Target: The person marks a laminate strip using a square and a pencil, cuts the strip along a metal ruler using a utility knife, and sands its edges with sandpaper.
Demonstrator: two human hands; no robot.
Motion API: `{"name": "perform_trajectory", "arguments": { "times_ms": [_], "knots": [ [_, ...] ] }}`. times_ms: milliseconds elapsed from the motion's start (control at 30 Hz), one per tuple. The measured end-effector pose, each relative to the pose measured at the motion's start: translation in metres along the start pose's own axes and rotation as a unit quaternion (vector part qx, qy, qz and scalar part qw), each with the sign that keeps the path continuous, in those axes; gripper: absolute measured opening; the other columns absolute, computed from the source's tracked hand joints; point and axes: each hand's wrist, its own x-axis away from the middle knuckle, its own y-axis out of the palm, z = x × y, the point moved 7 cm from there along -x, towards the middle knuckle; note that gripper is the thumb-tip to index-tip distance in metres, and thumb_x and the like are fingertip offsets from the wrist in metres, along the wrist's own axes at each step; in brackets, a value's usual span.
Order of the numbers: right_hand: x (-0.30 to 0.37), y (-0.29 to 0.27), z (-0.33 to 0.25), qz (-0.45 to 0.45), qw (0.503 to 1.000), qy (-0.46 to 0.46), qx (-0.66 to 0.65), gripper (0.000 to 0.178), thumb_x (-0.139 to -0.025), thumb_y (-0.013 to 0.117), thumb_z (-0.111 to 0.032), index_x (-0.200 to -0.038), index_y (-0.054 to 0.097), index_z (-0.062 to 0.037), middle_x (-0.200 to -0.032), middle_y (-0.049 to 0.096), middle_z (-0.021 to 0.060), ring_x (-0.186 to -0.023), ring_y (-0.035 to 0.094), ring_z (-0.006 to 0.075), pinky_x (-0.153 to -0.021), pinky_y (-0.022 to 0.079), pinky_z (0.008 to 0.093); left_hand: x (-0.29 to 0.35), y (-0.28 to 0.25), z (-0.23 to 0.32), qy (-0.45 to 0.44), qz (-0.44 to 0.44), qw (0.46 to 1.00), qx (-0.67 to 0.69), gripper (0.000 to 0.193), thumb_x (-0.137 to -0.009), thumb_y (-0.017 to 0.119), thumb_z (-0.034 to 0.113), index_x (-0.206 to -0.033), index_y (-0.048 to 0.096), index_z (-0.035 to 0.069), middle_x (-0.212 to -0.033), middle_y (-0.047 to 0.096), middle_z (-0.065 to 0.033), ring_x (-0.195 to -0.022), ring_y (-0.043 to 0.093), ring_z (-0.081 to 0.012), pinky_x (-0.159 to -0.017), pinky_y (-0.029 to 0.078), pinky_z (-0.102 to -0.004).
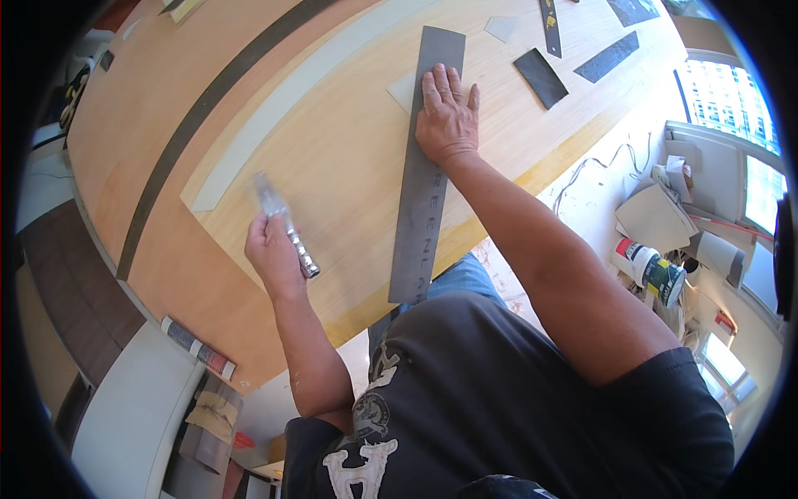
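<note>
My left hand point(276, 254) is closed round a silver hand tool point(300, 252) with a ridged handle. Its far end is smeared by motion, so I cannot tell its exact kind. The tool is over the pale wooden board, left of a long dark grey strip point(407, 241). On the upper part of this strip my right hand point(449, 116) lies flat, fingers stretched out and thumb a little apart. Dark lettering runs along the strip's lower half. A pale, thin offcut point(402, 91) shows partly from under the strip's left edge.
A pale curved strip point(249, 141) and a dark curved band point(179, 137) cross the table. Dark offcuts point(540, 78) and a black ruler-like piece point(550, 29) lie at the far right. A tube point(198, 349) rests at the near left edge. Buckets point(652, 270) and a cable point(594, 162) are right.
</note>
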Motion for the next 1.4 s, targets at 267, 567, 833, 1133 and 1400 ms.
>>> {"name": "perform_trajectory", "arguments": {
  "times_ms": [267,567,833,1133,1400],
  "knots": [
    [-0.001,-0.003,-0.004,0.025,0.999,-0.011,-0.035,0.058,-0.094,0.053,-0.018,-0.151,0.05,-0.0057,-0.165,0.041,0.0139,-0.156,0.031,0.0326,-0.126,0.019,0.0596,0.031,0.159,0.068,0.012,-0.366,0.921,0.131,0.039,-0.097,0.066,0.014,-0.129,0.053,-0.004,-0.086,0.07,-0.0138,-0.064,0.068,-0.021,-0.053,0.055,-0.0336],
    [0.0,-0.002,0.004,0.055,0.996,-0.029,-0.065,0.058,-0.094,0.054,-0.021,-0.148,0.053,-0.0023,-0.162,0.043,0.0176,-0.154,0.033,0.0353,-0.128,0.022,0.0524,0.033,0.223,0.093,0.377,-0.216,0.866,-0.248,0.061,-0.096,0.06,0.013,-0.152,0.042,0.0,-0.1,0.072,-0.0307,-0.087,0.071,-0.0475,-0.077,0.057,-0.0532],
    [0.0,-0.002,0.002,0.058,0.996,-0.035,-0.055,0.059,-0.093,0.057,-0.022,-0.149,0.052,-0.0034,-0.162,0.044,0.017,-0.154,0.034,0.0349,-0.128,0.022,0.0518,0.03,0.229,0.098,0.396,-0.196,0.856,-0.269,0.059,-0.095,0.059,0.013,-0.15,0.045,-0.001,-0.087,0.072,-0.0296,-0.078,0.071,-0.0468,-0.071,0.057,-0.0537],
    [0.0,-0.001,0.003,0.056,0.996,-0.038,-0.056,0.06,-0.093,0.059,-0.021,-0.15,0.051,-0.0041,-0.162,0.043,0.0165,-0.154,0.033,0.0352,-0.129,0.021,0.0515,0.03,0.237,0.104,0.388,-0.191,0.846,-0.313,0.059,-0.095,0.057,0.014,-0.151,0.046,0.001,-0.082,0.071,-0.0279,-0.074,0.071,-0.0457,-0.07,0.057,-0.0544],
    [-0.001,-0.002,0.002,0.045,0.996,-0.037,-0.061,0.06,-0.094,0.057,-0.021,-0.151,0.049,-0.004,-0.164,0.041,0.0162,-0.155,0.031,0.0347,-0.129,0.02,0.0518,0.029,0.238,0.108,0.394,-0.194,0.815,-0.378,0.059,-0.101,0.054,0.024,-0.154,0.041,0.0,-0.08,0.074,-0.0216,-0.073,0.074,-0.0385,-0.064,0.059,-0.0485]
  ]
}}
